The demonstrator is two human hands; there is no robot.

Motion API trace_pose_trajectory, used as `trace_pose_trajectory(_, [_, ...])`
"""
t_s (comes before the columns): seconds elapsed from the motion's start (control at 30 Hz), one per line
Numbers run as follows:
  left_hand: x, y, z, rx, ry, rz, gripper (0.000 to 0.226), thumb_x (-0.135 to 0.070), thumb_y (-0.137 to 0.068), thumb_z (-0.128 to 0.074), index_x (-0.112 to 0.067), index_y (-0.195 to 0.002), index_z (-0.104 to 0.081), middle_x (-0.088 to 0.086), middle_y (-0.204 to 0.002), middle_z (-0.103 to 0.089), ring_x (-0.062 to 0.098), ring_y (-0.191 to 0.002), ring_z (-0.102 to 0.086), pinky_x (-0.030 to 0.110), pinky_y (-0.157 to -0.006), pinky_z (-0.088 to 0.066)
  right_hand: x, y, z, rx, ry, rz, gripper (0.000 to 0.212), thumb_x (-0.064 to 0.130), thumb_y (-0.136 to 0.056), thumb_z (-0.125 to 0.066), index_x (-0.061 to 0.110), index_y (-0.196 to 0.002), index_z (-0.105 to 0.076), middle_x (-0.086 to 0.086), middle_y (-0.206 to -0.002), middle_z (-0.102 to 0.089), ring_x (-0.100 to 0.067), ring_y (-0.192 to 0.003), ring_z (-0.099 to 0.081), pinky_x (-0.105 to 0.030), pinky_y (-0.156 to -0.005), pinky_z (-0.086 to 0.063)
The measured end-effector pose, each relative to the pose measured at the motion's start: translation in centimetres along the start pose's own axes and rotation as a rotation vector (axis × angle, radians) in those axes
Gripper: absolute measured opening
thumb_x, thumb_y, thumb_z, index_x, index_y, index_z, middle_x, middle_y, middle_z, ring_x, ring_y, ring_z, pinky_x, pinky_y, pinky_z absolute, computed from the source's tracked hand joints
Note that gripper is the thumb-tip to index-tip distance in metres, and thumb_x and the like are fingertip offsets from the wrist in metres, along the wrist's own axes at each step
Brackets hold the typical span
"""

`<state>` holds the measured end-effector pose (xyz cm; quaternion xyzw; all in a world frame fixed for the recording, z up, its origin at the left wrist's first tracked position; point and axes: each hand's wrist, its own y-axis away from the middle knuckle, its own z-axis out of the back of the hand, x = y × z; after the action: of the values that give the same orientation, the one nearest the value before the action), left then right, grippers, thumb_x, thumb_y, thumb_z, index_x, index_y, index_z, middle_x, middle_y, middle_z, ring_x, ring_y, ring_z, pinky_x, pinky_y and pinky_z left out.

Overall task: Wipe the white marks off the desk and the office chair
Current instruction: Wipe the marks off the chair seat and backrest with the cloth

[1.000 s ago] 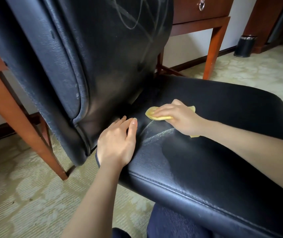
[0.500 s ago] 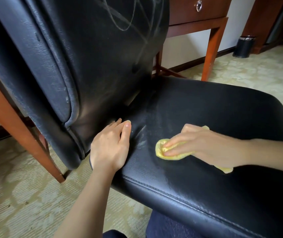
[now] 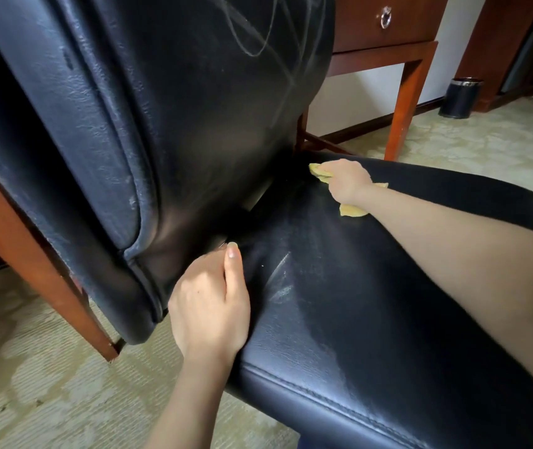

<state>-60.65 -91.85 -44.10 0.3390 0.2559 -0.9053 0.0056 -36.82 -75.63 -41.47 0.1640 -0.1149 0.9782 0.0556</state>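
Observation:
A black leather office chair fills the view, its seat (image 3: 388, 303) in front of me and its backrest (image 3: 177, 108) rising at the left. White scribbled lines (image 3: 258, 34) cross the upper backrest, and a faint white smear (image 3: 279, 280) lies on the seat near the crease. My right hand (image 3: 346, 184) presses a yellow cloth (image 3: 352, 210) flat on the far part of the seat, close to the backrest. My left hand (image 3: 210, 303) rests flat on the seat's left edge beside the backrest, fingers together and holding nothing.
A reddish wooden desk stands behind the chair, with a drawer (image 3: 385, 21) and a leg (image 3: 401, 105) at the right and another leg (image 3: 32, 254) at the left. A small black bin (image 3: 459, 97) sits on the pale patterned carpet (image 3: 48, 384) by the wall.
My right hand has slid the yellow cloth from the middle of the seat away from me, up to the far edge by the backrest. The left hand has stayed put.

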Motion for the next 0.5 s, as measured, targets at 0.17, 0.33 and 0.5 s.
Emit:
trace_pose_trajectory(0.17, [0.1, 0.3, 0.1, -0.163, 0.115, 0.047, 0.062, -0.044, -0.09, -0.018, -0.015, -0.085, -0.072, -0.001, -0.075, -0.063, 0.022, -0.076, -0.057, 0.021, -0.062, -0.018, 4.0, -0.1, -1.8, 0.004, -0.002, 0.014, 0.05, 0.003, -0.091, -0.042, 0.02, -0.137, -0.048, -0.011, -0.13, -0.056, -0.033, -0.115, -0.053, -0.036, -0.095, -0.043])
trace_pose_trajectory(0.33, [-0.2, 0.4, 0.5, -0.178, 0.113, 0.062, 0.061, -0.042, -0.09, -0.019, -0.01, -0.076, -0.069, 0.002, -0.07, -0.061, 0.024, -0.074, -0.056, 0.024, -0.061, -0.019, 6.7, 4.5, -2.4, 0.072, -0.01, 0.301, 0.055, 0.003, -0.089, -0.039, 0.04, -0.128, -0.055, 0.009, -0.136, -0.053, -0.024, -0.118, -0.053, -0.027, -0.094, -0.04])
trace_pose_trajectory(0.5, [-0.5, 0.3, 0.8, -0.094, 0.016, 0.069, 0.06, -0.041, -0.091, -0.018, -0.01, -0.084, -0.068, 0.01, -0.077, -0.063, 0.028, -0.078, -0.057, 0.036, -0.067, -0.038, 7.0, 11.2, -1.1, 0.167, -0.182, 0.607, 0.04, 0.003, -0.095, -0.046, 0.024, -0.126, -0.061, 0.007, -0.134, -0.055, -0.018, -0.123, -0.051, -0.035, -0.104, -0.038])
